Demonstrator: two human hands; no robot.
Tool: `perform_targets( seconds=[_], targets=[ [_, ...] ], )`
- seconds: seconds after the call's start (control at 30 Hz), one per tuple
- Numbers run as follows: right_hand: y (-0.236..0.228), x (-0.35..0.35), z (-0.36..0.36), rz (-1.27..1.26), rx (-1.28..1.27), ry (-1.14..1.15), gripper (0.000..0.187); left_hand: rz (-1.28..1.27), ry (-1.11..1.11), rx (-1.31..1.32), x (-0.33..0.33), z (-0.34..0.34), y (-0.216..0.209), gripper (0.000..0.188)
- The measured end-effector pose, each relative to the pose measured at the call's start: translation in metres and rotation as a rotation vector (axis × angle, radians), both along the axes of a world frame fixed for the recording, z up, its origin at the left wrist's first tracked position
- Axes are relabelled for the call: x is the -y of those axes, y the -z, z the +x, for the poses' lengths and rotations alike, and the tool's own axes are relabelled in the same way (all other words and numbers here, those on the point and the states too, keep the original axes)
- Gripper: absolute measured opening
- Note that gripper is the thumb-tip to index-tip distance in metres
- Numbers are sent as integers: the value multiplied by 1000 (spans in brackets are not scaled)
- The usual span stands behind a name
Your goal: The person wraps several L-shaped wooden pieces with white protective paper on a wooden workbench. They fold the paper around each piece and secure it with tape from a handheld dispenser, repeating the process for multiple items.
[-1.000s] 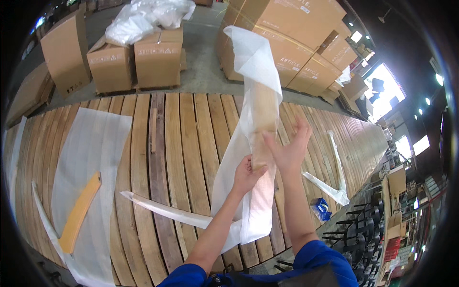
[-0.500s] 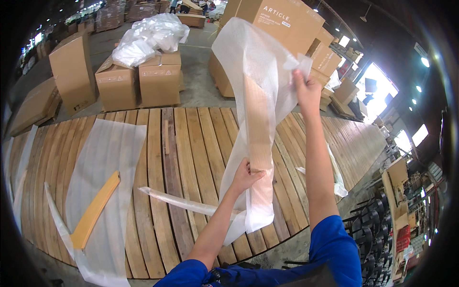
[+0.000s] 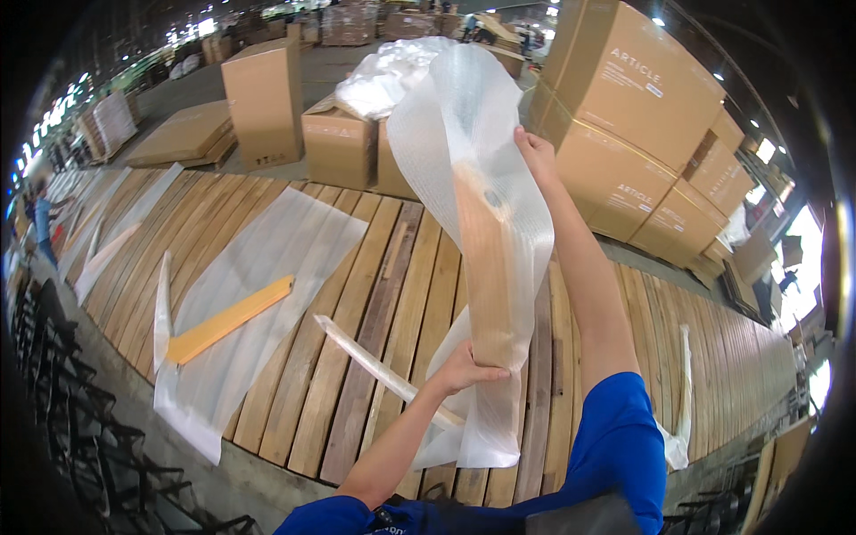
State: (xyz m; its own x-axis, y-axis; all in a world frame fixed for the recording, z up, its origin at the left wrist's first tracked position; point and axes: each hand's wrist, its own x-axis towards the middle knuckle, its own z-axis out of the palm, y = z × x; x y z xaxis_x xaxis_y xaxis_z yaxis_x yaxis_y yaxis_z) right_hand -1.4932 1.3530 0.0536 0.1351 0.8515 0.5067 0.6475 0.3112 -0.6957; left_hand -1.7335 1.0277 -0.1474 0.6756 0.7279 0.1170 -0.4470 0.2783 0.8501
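Observation:
In front of me stands a light wooden piece (image 3: 492, 294), seen through a thin white foam sheet (image 3: 473, 98) that covers it. A slim wrapped arm (image 3: 370, 361) runs off from its lower end to the left. My left hand (image 3: 473, 370) is closed around the lower part of the wood, thumb across its face. Up at the right edge of the sheet, my right hand (image 3: 535, 153) is closed on the foam, which billows above the wood's top. Further left, an orange-brown wooden piece (image 3: 232, 319) lies on another flat foam sheet (image 3: 294, 234), its second arm wrapped in white.
The work surface is a long slatted wooden table (image 3: 357, 428). A wrapped piece (image 3: 685, 392) lies at right. Behind the table stand cardboard boxes (image 3: 615, 169) and a heap of white foam (image 3: 392, 76). Black metal frames (image 3: 89, 437) stand at lower left; another person (image 3: 43, 218) is far left.
My view has swung left, so the table and boxes sit further right. My right hand has drawn the sheet's edge closer to the wood's top. The left hand keeps its grip.

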Motion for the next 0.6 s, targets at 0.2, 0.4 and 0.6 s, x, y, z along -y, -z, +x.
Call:
perform_targets(
  seconds=[0.2,0.4,0.6],
  targets=[
    [42,46,-107,188,7,-107,45,-6,-32,-79,-2,-19,6,65],
    [89,119,-144,56,455,-270,40,39,128,-112,-1,-12,5,53],
    [118,49,-149,-222,501,-207,36,124,-55,22,4,-15,-13,48]
  ],
)
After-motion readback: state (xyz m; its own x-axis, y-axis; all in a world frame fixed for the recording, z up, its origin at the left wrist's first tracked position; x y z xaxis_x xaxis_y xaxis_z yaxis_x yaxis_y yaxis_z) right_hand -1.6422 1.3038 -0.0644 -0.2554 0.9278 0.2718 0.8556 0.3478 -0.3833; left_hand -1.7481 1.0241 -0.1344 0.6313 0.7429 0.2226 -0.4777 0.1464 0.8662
